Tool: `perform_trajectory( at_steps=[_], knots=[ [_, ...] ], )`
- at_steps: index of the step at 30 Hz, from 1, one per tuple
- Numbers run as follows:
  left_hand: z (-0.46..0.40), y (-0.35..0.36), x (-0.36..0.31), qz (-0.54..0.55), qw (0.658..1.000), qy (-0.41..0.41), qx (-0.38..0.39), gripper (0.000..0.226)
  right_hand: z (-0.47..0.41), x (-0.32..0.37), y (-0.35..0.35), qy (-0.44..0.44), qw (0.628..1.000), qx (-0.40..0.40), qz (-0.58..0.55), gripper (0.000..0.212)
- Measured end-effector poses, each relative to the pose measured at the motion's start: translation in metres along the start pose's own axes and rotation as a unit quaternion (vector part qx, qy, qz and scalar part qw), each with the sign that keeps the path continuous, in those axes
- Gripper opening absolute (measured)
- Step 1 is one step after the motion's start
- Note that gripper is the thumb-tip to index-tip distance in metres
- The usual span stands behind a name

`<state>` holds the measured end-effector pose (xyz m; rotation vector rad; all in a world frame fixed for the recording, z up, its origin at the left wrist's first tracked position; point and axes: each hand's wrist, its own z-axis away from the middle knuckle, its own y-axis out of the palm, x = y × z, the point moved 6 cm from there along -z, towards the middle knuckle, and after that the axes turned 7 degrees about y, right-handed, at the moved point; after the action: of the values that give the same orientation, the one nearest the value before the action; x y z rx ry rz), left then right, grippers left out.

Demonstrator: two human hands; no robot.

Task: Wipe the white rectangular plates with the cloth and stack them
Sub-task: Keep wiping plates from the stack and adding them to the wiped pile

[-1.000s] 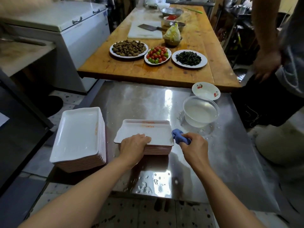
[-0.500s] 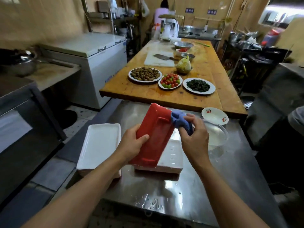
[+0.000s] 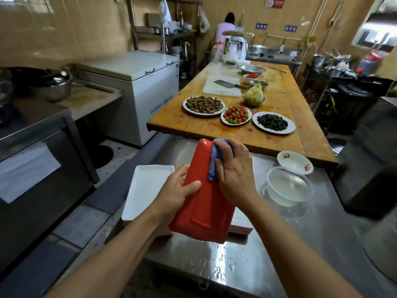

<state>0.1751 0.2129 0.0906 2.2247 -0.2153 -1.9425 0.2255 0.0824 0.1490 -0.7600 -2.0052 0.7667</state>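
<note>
Right grip point(image 3: 233, 168) slid cloth point(image 3: 214, 163) onto plate point(image 3: 206, 211).

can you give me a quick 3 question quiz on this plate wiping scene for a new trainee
1. True or false: the left hand grips the lifted plate by its edge.
2. Which side of that plate faces the camera? A) white top B) red underside C) blue rim
3. Fill in: the right hand presses the blue ____ against the plate.

Key
1. True.
2. B. The plate is held up over the steel table, red underside showing; the stack of white plates sits on the left.
3. Cloth.
</note>
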Motion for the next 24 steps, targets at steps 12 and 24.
perform_trajectory(
  at_steps=[12,24],
  knots=[
    [-0.002,0.017,0.000,0.060,0.997,0.008,-0.043,0.025,0.009,-0.031,-0.017,0.125,0.984,-0.051,-0.120,0.037],
    [-0.036,0.034,-0.001,0.139,0.977,0.056,-0.149,0.020,0.058,-0.056,-0.020,0.238,0.949,0.026,-0.204,0.040]
  ],
)
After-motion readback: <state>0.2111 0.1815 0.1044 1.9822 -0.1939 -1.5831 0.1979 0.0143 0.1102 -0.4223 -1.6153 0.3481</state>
